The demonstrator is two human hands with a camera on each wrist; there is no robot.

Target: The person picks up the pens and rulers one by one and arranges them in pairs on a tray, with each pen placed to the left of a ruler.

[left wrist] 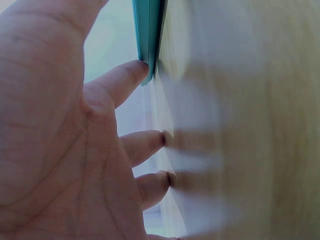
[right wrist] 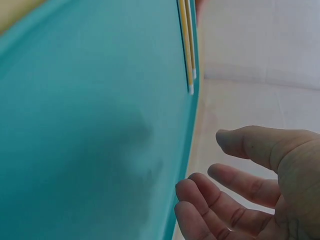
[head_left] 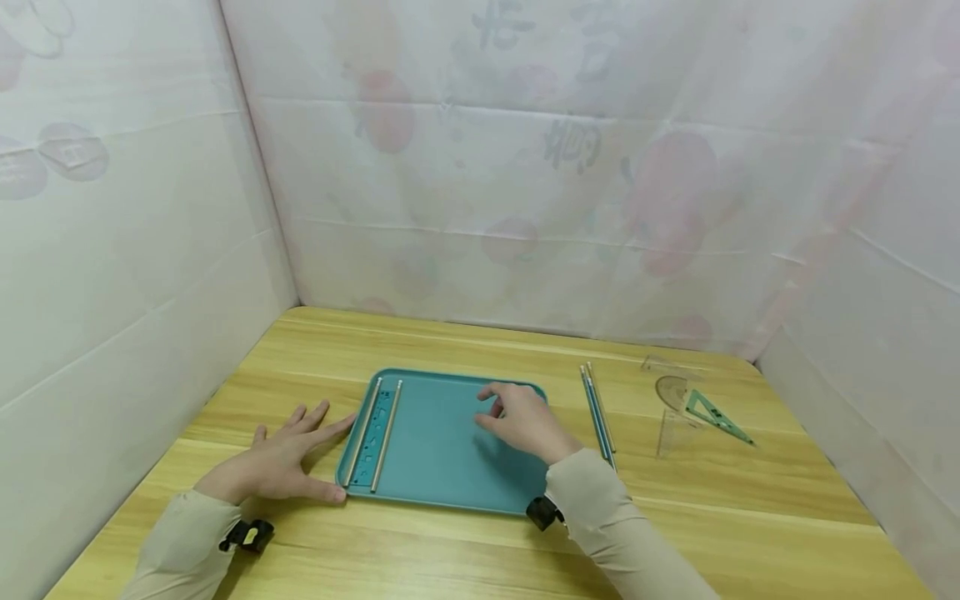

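Observation:
A teal tray [head_left: 450, 450] lies on the wooden table. At its left end are two gold pencils [head_left: 386, 437] with a blue stencil ruler [head_left: 367, 454] between them. My left hand [head_left: 281, 467] is spread on the table with its thumb and index fingertip at the tray's left edge; in the left wrist view the index fingertip [left wrist: 137, 70] touches the tray's side. Above the right half of the tray hovers my right hand [head_left: 521, 418], fingers loosely bent. Nothing lies between the thumb and fingers [right wrist: 242, 180] in the right wrist view.
Right of the tray lie blue pencils [head_left: 595, 412] and a gold pencil [head_left: 602, 408], side by side. Farther right are a green set square [head_left: 716, 417], a clear protractor [head_left: 670, 390] and other clear measuring pieces [head_left: 670, 435]. Pale printed cloth [head_left: 480, 192] encloses the table's back and sides.

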